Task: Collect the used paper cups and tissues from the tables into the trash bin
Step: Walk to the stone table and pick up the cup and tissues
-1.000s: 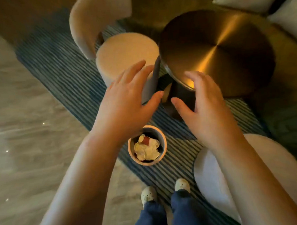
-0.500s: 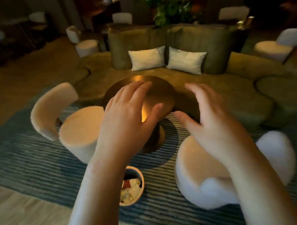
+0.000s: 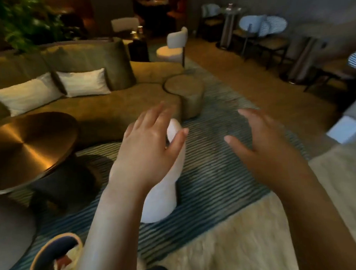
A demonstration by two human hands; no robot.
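Two hands are held up in front, and both are empty. Left hand (image 3: 151, 144) has its fingers spread apart, and so does right hand (image 3: 262, 144). They hold nothing, maybe because the trash is already dropped. Trash bin (image 3: 54, 258) sits on the striped rug at the bottom left, near the person's feet, so it is easy to reach. Crumpled tissues (image 3: 71, 259) and something red lie inside it. Round gold table (image 3: 30, 144) on the left looks bare. Far tables (image 3: 230, 10) at the back hold small things, maybe cups, too blurry to tell. The head looks that way, likely hunting for more trash.
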